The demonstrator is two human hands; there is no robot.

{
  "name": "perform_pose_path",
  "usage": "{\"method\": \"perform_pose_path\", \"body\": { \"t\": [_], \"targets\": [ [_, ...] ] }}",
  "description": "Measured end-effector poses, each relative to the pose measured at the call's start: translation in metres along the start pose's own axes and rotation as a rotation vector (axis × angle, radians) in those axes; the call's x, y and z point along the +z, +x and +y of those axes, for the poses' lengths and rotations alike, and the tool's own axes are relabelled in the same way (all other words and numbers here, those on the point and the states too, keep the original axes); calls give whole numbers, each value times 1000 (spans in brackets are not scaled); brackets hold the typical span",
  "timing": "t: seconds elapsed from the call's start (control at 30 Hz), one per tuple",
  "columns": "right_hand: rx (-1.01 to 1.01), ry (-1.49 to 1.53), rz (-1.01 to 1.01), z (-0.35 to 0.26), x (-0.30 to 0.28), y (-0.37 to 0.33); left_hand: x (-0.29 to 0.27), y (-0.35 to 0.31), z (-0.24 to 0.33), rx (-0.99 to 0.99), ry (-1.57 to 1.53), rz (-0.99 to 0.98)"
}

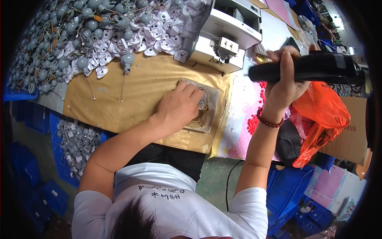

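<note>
My left hand (181, 105) is closed around a small grey part (202, 95), partly hidden by the fingers, on a square metal plate (211, 104) with a round recess. The plate lies on the brown sheet covering the table. Raised to the right, my right hand (283, 81) grips a long black tool (318, 68), shaped like an electric screwdriver, held sideways above the table. A heap of grey ball-shaped parts with thin wires (51, 44) covers the far left. Pale grey plastic pieces (159, 34) are piled beside it.
Beyond the plate stands a white box-shaped machine (227, 30). Small red pieces (254, 124) lie right of the brown sheet, near an orange-red plastic bag (324, 107) and a black mesh item (288, 141). A cardboard box (348, 131) is far right. Blue bins (286, 187) sit below table level.
</note>
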State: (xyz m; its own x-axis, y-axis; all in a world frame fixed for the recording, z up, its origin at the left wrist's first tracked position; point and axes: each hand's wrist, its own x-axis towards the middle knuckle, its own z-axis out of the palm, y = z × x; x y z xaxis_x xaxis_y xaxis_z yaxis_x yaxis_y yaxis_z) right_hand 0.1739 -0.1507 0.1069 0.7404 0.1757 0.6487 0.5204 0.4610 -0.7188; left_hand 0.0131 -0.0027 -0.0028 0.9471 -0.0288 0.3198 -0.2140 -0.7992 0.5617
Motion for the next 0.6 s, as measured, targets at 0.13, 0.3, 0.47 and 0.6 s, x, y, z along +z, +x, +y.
{"method": "perform_pose_path", "body": {
  "t": [0.13,0.3,0.47,0.6],
  "targets": [
    [-73,-9,-44,19,15,19,0,3,4,-16,8,-15],
    [-2,-117,-15,47,29,31,6,0,0,-27,7,3],
    [266,-168,-63,60,23,25,4,1,1,-7,0,6],
    [350,-172,-79,20,37,-21,3,-1,1,-40,7,11]
  ]
}}
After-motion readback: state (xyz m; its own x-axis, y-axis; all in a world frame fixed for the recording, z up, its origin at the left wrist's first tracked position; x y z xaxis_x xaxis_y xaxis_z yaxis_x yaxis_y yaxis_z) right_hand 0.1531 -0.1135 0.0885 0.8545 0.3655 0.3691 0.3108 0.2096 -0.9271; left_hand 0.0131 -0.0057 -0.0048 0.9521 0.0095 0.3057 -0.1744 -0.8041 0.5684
